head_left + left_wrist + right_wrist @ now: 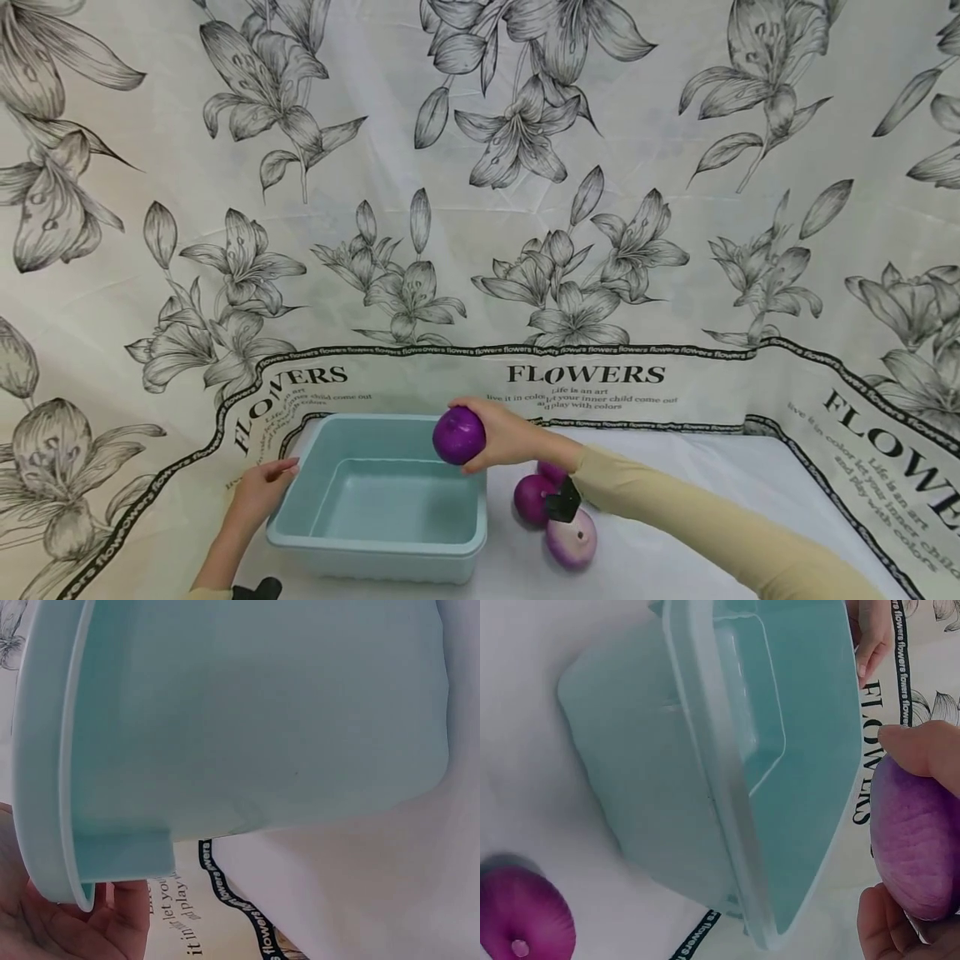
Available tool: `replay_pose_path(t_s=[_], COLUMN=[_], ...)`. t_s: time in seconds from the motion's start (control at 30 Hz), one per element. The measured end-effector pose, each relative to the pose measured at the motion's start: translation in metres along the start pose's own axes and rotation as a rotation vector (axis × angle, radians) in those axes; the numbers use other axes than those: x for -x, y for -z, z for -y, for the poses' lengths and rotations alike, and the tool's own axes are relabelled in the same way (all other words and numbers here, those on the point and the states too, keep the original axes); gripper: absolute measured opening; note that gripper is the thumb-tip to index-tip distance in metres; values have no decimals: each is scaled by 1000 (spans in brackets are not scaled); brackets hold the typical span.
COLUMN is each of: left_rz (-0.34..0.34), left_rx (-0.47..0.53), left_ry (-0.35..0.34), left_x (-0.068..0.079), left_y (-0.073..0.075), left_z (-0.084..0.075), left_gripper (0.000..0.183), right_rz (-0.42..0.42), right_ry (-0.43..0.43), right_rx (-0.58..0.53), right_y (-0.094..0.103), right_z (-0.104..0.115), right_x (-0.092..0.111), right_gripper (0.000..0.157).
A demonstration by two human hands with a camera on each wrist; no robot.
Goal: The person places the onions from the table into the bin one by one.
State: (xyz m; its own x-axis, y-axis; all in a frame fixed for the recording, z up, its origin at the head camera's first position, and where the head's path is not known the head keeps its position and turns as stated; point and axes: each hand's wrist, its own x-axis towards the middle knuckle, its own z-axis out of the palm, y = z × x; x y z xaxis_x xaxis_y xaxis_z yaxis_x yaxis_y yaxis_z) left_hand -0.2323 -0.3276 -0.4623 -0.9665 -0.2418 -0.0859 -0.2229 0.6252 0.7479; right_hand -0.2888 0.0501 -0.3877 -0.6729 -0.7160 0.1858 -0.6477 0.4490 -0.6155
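The right hand (498,433) grasps the held onion (458,435), a purple one, with thumb and fingers (879,930) curled around opposite sides of it. The held onion is up off the bench (622,575), and from the head it shows across the far right corner of the tub (375,546); whether it is fully inside the line of the tub's rim, I cannot tell. The tub is pale blue-green, rectangular and upright.

The left hand (258,496) grips the tub by its left rim, the fingers tucked under the lip in the left wrist view. In the head view, that hand is on the outer side of the tub, near the middle of the left wall.

Three more onions sit on the bench to the right of the tub, close together. The dark onion (532,501) is nearest the tub. The rear onion (551,472) lies just beyond it, partly hidden by the right arm. The pale onion (572,540), white with a purple tinge, is nearer the tub's front end.

A beige sleeve (675,504) covers the right arm, with a black mount (564,502) at the wrist. Behind the tub hangs a white cloth (517,208) printed with lilies and the word FLOWERS.
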Motion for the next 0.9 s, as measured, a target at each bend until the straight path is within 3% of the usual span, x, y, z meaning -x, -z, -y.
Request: replay_pose_path(t_s=[0.57, 0.9], left_rz=[-52, -41], left_rx=[11, 5], left_ry=[-63, -47], left_x=[5, 6], left_y=[-3, -2], left_z=[0, -2], left_gripper=[38, 38], right_rz=[125, 184], right_ry=[-17, -57], right_rx=[52, 33], right_y=[-39, -66], right_z=[15, 12], right_x=[-55, -76], right_gripper=[90, 84])
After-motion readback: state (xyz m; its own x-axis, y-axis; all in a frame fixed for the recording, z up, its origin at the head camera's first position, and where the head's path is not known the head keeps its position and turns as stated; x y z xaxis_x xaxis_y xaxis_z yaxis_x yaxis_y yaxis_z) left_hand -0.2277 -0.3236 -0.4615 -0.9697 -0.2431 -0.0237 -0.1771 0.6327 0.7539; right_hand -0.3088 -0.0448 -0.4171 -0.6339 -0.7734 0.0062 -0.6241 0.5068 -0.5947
